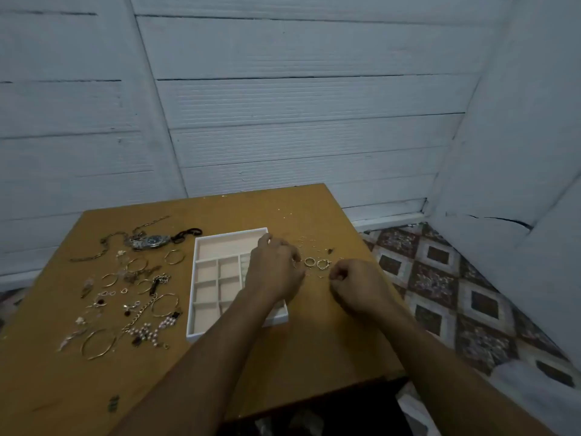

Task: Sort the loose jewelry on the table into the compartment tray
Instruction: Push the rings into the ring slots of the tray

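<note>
Right of the compartment tray (231, 231), small rings (309, 262) are lying on the table (314, 357). Beside them my left hand (276, 269) and right hand (355, 284) are hovering curled; whether either is gripping, I cannot tell. I am judging the rings light, hard, slippery: pinch across the band.

Brown wooden table (314, 357): white compartment tray (192, 294) at ctr; watch (151, 241), chains, bangles (98, 344) & pearl pieces (146, 332) scattered to its left; small rings (309, 262) on its right.

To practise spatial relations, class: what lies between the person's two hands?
Two small rings lie between the left hand and the right hand, shown in the head view.
</note>
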